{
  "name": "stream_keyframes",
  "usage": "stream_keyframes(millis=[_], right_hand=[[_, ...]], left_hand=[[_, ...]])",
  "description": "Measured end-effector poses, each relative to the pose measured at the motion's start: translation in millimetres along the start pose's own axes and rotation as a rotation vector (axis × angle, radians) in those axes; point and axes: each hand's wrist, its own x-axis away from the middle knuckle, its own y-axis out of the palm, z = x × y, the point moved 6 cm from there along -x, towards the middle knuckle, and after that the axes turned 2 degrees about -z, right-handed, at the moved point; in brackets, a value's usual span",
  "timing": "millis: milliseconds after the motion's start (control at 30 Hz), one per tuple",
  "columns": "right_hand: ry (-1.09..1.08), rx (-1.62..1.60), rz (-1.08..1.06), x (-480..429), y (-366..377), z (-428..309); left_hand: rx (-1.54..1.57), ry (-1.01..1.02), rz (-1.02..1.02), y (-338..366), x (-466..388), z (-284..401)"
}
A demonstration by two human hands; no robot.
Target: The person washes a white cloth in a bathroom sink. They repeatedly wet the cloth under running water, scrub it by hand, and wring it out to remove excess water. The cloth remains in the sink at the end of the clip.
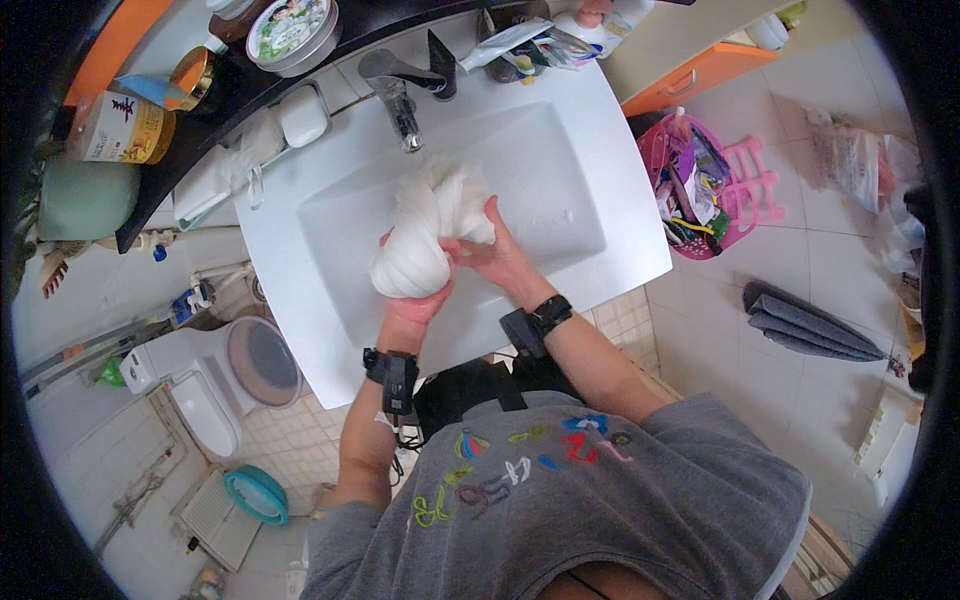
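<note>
A bunched, twisted white cloth (416, 255) is held over the basin of a white washbasin (570, 217). My left hand (421, 304) cups its near end from below, and the cloth hides part of the fingers. Alongside it, my right hand (501, 253) grips the cloth's right side with the thumb raised along its edge. The far end of the cloth spreads loosely below the spout of a chrome faucet (405, 120). A few drops lie on the basin's right slope.
A dark shelf (217, 124) with jars, among them a round tin (292, 34), borders the left rear. A soap box (304, 114) sits on the rim. Toothpaste tubes (510, 45) stand behind the basin. At right are a pink basket (694, 187) and a grey towel (810, 322); at left, a toilet (202, 405).
</note>
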Motion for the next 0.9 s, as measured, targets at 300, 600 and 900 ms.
stream_keyframes(millis=[300, 600, 900], right_hand=[[-0.070, -0.081, -0.137, -23.9, 23.3, -27.8], [-0.074, 0.625, 0.021, -44.5, 36.0, -58.5], [-0.082, 1.787, 0.250, -61.8, 59.8, -81.0]], left_hand=[[0.002, 0.009, -0.051, 13.4, 12.6, -40.0], [-1.484, 0.027, 0.147, 60.4, 2.1, 3.6], [-2.427, 0.043, 0.254, 45.4, -38.1, 20.8]])
